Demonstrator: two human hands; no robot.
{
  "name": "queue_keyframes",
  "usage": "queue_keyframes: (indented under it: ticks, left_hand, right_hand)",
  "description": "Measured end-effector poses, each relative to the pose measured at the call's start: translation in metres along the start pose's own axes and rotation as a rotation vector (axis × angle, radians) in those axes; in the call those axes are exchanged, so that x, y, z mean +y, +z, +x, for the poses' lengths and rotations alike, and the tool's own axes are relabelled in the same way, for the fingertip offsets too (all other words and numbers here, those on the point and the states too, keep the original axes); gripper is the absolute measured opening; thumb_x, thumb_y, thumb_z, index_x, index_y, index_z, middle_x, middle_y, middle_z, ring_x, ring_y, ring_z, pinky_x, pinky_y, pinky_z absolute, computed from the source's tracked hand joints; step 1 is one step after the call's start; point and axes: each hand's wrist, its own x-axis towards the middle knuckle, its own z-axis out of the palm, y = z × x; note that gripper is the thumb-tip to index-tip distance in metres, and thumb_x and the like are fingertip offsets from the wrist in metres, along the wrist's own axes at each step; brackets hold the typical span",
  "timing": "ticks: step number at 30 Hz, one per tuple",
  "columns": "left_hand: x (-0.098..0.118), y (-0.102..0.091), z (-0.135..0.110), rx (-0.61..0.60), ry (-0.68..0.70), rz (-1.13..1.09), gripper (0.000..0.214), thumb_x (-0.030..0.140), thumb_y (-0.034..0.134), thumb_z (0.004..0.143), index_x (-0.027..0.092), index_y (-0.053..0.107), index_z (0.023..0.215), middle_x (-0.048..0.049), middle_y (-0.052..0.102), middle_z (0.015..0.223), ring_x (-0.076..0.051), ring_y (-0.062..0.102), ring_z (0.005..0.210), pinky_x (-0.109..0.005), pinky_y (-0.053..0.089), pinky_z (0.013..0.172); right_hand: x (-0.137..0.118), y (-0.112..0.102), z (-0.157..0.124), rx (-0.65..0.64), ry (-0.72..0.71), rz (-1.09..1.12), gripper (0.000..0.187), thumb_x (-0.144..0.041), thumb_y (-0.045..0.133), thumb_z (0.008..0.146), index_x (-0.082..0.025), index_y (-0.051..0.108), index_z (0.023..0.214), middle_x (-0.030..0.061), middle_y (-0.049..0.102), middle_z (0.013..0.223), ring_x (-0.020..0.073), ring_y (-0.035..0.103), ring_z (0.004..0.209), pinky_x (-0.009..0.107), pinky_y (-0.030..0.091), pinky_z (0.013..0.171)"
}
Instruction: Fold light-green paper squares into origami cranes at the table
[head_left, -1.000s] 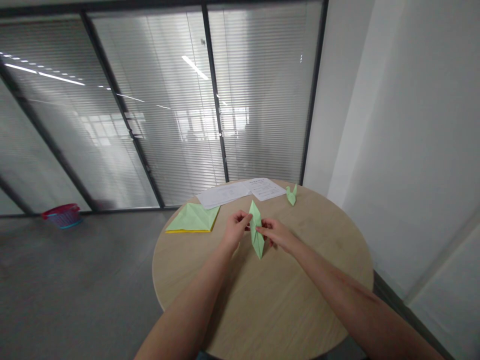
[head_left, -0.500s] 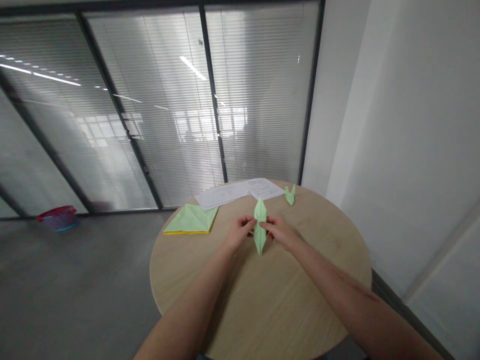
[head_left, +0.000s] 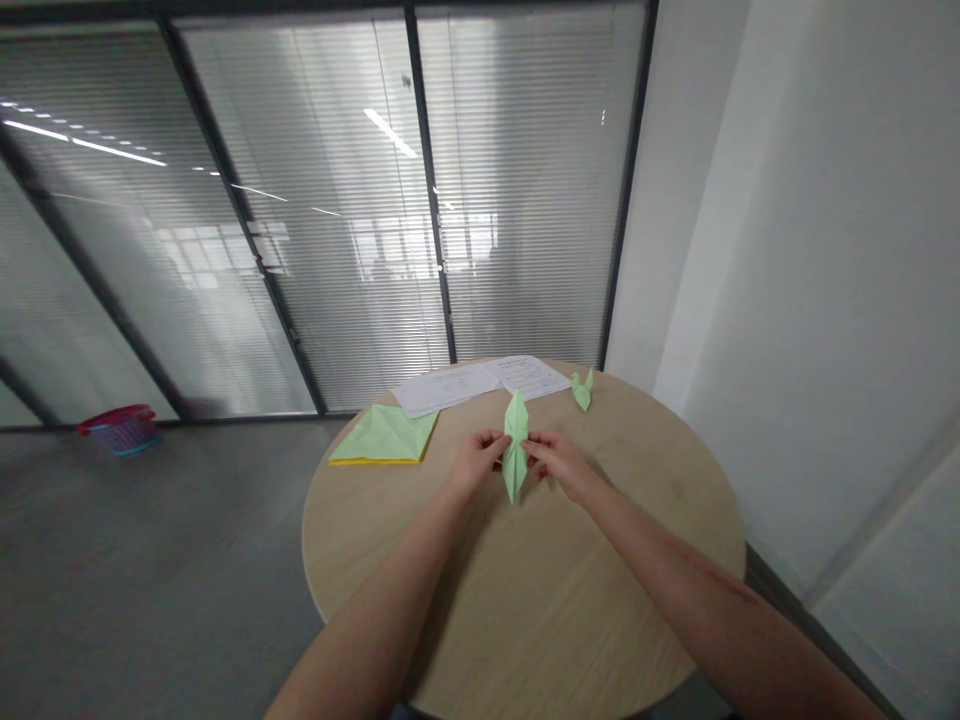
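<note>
Between my hands is a light green folded paper point(head_left: 515, 470), a long diamond shape with pointed ends and a crease down its middle. My left hand point(head_left: 478, 462) pinches its left edge, thumb on the front face. On the opposite edge, my right hand point(head_left: 559, 465) grips the paper with thumb and fingers. Fingers behind the paper are hidden. Farther back on the right stands a small finished paper crane point(head_left: 582, 390) of the same green.
The round wooden table point(head_left: 540, 620) carries green and yellow paper sheets point(head_left: 386, 435) at left and printed white pages point(head_left: 450, 387) at its far edge. A red and blue basket point(head_left: 121, 430) is on the floor by the glass partition point(head_left: 360, 300). A white wall point(head_left: 817, 300) rises at right.
The folded paper has shifted slightly left and turned a little, so it looks narrower. Both hands keep their hold, the right hand moving slightly left with it.
</note>
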Motion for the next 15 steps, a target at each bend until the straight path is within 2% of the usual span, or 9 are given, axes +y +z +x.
queue_keyframes:
  ticks: [7, 15]
  left_hand:
    - [0.0009, 0.0004, -0.0003, 0.026, 0.024, -0.038, 0.034, 0.041, 0.073, 0.066, 0.014, 0.064, 0.085, -0.0039, 0.065, 0.073, -0.013, 0.057, 0.062, -0.024, 0.044, 0.056]
    - [0.0, -0.0012, 0.0, -0.036, 0.005, -0.056, 0.035, 0.037, 0.075, 0.064, 0.014, 0.063, 0.088, -0.0052, 0.068, 0.078, -0.014, 0.06, 0.063, -0.025, 0.044, 0.058]
  right_hand:
    - [0.0035, -0.0012, 0.0006, 0.008, 0.016, -0.008, 0.029, -0.04, 0.064, 0.073, -0.015, 0.068, 0.087, 0.004, 0.063, 0.071, 0.0118, 0.055, 0.06, 0.018, 0.039, 0.046]
    - [0.0044, 0.0003, 0.0017, 0.001, 0.024, -0.004, 0.028, -0.041, 0.065, 0.073, -0.015, 0.067, 0.083, 0.002, 0.061, 0.067, 0.0105, 0.053, 0.055, 0.019, 0.04, 0.045]
